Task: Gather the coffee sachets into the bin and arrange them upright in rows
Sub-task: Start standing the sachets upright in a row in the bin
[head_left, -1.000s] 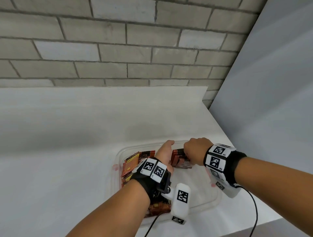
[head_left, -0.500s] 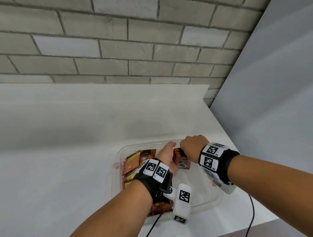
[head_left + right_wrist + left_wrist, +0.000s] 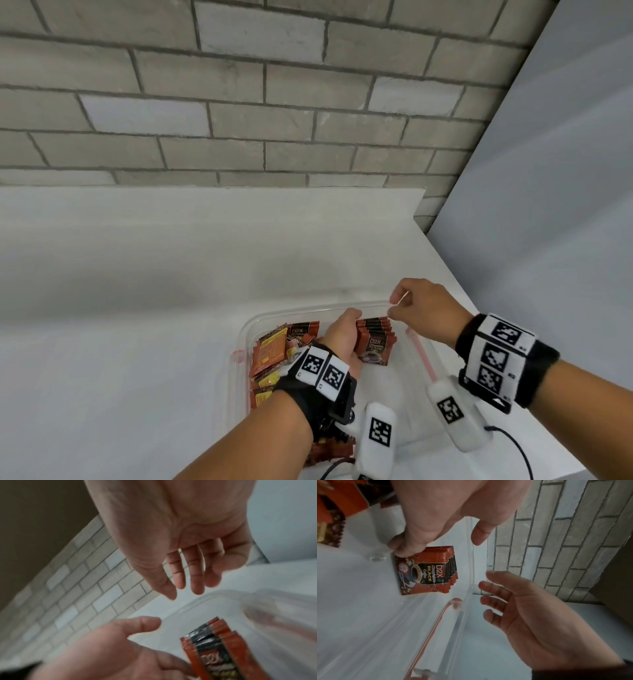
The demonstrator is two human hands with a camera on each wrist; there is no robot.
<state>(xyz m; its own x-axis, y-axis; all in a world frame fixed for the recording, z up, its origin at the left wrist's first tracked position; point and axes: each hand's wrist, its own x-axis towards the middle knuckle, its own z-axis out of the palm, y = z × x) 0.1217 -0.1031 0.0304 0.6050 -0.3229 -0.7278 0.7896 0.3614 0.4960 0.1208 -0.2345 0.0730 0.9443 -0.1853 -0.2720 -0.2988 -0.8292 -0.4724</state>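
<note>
Nearest, at the lower edge of the head view, loose coffee sachets (image 3: 270, 356) lie jumbled flat along the left side of the clear bin (image 3: 246, 329), more showing under the left forearm. Just beyond them, at the centre of the frame, the left hand (image 3: 342, 337) has its fingers curled against the side of a small upright row of sachets (image 3: 375, 342); the left wrist view shows the fingertips (image 3: 406, 547) pressing the front packet's edge with the thumb free, so it braces the row and may lightly grip it. The row stands on end near the bin's far wall, packets touching face to face. Further up and to the right, the right hand (image 3: 424, 308) hovers over the far rim, fingers spread loosely and holding nothing; the right wrist view confirms an empty palm, though blurred. Beyond lies the bare white surface (image 3: 137, 274), then the brick wall (image 3: 239, 102) across the top of the frame. The step in hand looks like building the first upright row, with most sachets not yet stood up. The next move probably calls for the free right hand to fetch more loose packets from the left of the bin while the left keeps the row from toppling.
</note>
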